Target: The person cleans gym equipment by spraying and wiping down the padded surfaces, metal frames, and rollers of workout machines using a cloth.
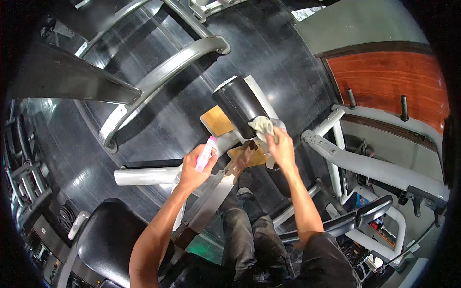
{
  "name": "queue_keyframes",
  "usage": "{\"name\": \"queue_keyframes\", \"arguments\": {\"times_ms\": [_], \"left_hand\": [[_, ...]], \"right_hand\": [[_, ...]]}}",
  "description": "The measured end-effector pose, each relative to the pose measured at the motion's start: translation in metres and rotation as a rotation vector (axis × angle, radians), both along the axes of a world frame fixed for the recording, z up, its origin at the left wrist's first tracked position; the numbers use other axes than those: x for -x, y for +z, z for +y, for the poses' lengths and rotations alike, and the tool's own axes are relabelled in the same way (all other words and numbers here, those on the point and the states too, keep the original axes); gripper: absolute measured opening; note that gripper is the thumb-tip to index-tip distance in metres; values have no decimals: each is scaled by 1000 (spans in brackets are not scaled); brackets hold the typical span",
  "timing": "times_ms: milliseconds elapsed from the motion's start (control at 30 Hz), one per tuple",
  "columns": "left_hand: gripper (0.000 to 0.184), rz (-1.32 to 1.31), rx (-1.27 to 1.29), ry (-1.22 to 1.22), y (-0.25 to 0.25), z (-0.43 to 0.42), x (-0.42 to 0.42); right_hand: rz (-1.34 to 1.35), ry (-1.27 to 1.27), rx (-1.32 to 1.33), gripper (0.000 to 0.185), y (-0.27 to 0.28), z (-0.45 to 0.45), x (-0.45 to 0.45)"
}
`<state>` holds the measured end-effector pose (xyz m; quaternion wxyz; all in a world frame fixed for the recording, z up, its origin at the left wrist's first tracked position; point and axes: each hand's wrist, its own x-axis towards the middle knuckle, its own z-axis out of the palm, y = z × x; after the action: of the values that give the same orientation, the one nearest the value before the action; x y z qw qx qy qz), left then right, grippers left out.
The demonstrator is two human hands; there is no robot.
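My left hand (191, 168) is closed around a small pink and white bottle (205, 154), its bright pink end pointing up and away from me. My right hand (282, 149) grips a crumpled pale cloth (262, 126), which lies against the near end of a black padded roller (237, 100). This roller is mounted on a white and grey gym machine frame (228, 142). Beside it are a yellowish wooden plate (218, 120) and a second such plate (257, 157), partly hidden by a worn brown metal bar (242, 161).
A black padded seat (113, 240) is at the lower left. A curved silver frame (168, 72) arches across the upper left. To the right stand a grey machine arm (379, 165) and a black pad (374, 210). Dark flooring (259, 48) runs between the machines.
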<state>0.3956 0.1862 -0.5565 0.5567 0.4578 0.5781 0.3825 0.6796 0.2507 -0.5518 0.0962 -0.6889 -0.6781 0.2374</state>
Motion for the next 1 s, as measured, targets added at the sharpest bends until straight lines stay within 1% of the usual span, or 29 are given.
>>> {"name": "queue_keyframes", "arguments": {"times_ms": [67, 100, 133, 167, 200, 233, 267, 300, 333, 367, 400, 467, 500, 533, 567, 600, 667, 733, 833, 900, 933, 1000], "left_hand": [[11, 9, 32, -2, 2, 1, 0], [11, 11, 42, 1, 3, 1, 1], [11, 14, 51, 3, 3, 1, 1], [11, 16, 54, 4, 1, 1, 2], [11, 3, 15, 5, -2, 1, 2], [11, -10, -24, 5, -3, 1, 2], [11, -11, -25, 1, -3, 1, 2], [11, -1, 3, -3, -2, 1, 2], [10, 12, 33, -9, -2, 1, 2], [10, 17, 31, -16, -1, 1, 2], [11, 17, 29, -12, -1, 2, 3], [11, 13, 31, -18, 1, 2, 3], [11, 2, 94, -19, 4, 2, 3], [11, -6, 151, -21, 6, 4, 3], [12, -28, 163, -6, 7, 5, 2], [12, -24, 160, -7, 9, 7, 1], [10, -43, 178, 30, 12, 6, 0], [10, -48, 163, 25, 9, 5, -1], [11, -36, 166, 16, 11, 7, 0], [12, -23, 192, 6, 13, 6, 0], [12, -21, 183, 5, 12, 6, 0], [12, -18, 174, 8, 12, 6, 1]], "right_hand": [[170, -172, 226, 36, 7, 27, -2], [368, -238, 261, 38, 27, 44, 12], [517, -217, 102, 40, 26, 58, 21], [549, -173, -53, 41, 38, 74, 40], [575, -196, -198, 42, 34, 89, 58], [505, -159, -315, 37, 17, 106, 67], [360, 0, -504, 33, 8, 121, 81], [275, 132, -527, 34, -26, 135, 88], [68, 200, -259, 39, -46, 135, 97], [-63, 147, -368, 44, -43, 123, 116], [-107, 107, -339, 49, -39, 121, 124], [-115, 118, -273, 47, -24, 118, 122], [-120, 114, -274, 47, -27, 116, 113], [-80, 122, -221, 44, -28, 115, 104], [-37, 133, -169, 41, -29, 115, 96], [-33, 132, -172, 41, -31, 111, 89], [-70, 83, -118, 37, -32, 93, 69], [-135, 66, -153, 38, -30, 64, 50], [-70, 95, -170, 37, -25, 25, 17], [77, 5, 1, 38, -17, 14, 0], [35, -17, 151, 39, -2, 19, -2], [229, -211, 381, 42, 32, 38, -3]]}}
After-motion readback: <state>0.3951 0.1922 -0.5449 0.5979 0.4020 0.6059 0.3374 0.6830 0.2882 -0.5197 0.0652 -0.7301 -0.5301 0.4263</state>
